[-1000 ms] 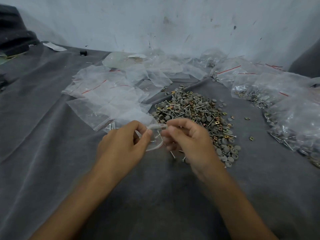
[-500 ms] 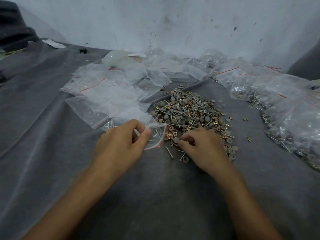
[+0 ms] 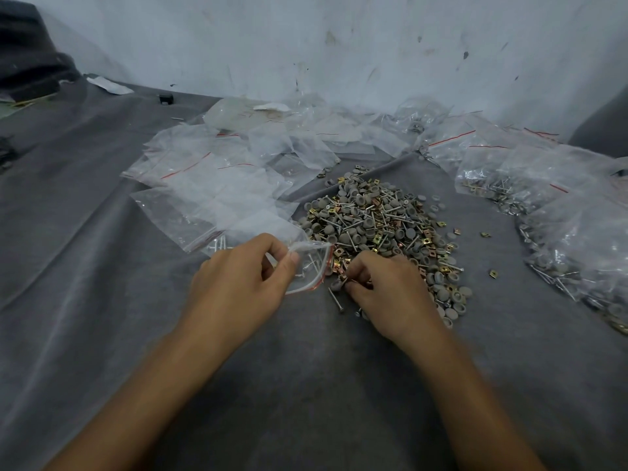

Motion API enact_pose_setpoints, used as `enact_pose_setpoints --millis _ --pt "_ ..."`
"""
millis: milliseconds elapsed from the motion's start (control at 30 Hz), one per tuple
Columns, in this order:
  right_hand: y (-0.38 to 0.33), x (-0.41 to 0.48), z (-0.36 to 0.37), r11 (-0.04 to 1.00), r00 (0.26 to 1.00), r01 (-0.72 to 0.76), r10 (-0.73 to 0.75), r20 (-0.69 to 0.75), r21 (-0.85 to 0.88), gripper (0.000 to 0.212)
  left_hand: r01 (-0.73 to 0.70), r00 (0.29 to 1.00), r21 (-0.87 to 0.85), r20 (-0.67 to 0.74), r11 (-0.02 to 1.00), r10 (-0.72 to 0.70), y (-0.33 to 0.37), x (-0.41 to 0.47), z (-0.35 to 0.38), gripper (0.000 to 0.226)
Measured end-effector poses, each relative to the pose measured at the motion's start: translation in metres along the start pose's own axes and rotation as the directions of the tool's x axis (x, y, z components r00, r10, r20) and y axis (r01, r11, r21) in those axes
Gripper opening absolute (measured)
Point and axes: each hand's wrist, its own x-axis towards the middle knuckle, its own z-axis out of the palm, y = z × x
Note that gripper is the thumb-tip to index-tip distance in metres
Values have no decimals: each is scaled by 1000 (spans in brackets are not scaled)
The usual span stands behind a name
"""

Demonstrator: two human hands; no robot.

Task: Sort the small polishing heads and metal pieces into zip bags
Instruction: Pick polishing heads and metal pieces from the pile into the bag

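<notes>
A grey cloth (image 3: 102,300) covers the whole work surface up to a scuffed white wall (image 3: 339,45). Across its far side lies a drift of empty zip bags (image 3: 221,185), and along the right edge a bank of filled bags (image 3: 577,239) showing pins and grey caps through the plastic. Between them, in the middle, sits the unsorted pile (image 3: 377,226) of grey polishing heads, thin metal pins and small brass-coloured squares.

The left hand (image 3: 238,290) is at the pile's near-left corner, thumb and forefinger pinching the lip of one zip bag (image 3: 312,266) so its mouth gapes. A few pins already lie inside. The right hand (image 3: 390,290) rests on the near edge of the pile with its fingers (image 3: 353,290) curled down among the pieces. Whether they have closed on one I cannot tell.

The bag's mouth lies just left of those fingertips and faces them, its red seal line running away from the person, so a piece likely needs only a short sideways carry. The right hand is plainly the nearer one to the pile. A loose pin (image 3: 334,299) lies just beside the fingertips, its long axis slanting from far-left to near-right, apart from the bag.
</notes>
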Motion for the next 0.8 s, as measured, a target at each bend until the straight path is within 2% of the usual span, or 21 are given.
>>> enact_pose_setpoints --millis 133,300,433,533,633,800 --pt "2 1 -4 998 997 11 -7 -71 56 14 -2 1000 7 3 1000 2 0 0 -1 27" --pt "3 -2 -9 946 996 17 14 -93 325 9 -8 1000 9 7 1000 8 1 -1 -3 28" --pt "-2 -1 -9 743 995 -34 87 -46 669 12 2 1000 11 13 1000 -2 1 -1 -2 29" --pt "-8 -2 -10 553 997 -54 73 16 831 11 5 1000 11 9 1000 -5 2 0 -2 28" --pt "-10 -3 -8 484 999 -52 36 40 873 10 0 1000 17 13 1000 -1 3 0 -2 29" --pt "-19 -7 1 472 997 -63 -11 78 880 13 -9 1000 22 12 1000 9 3 -1 -2 28"
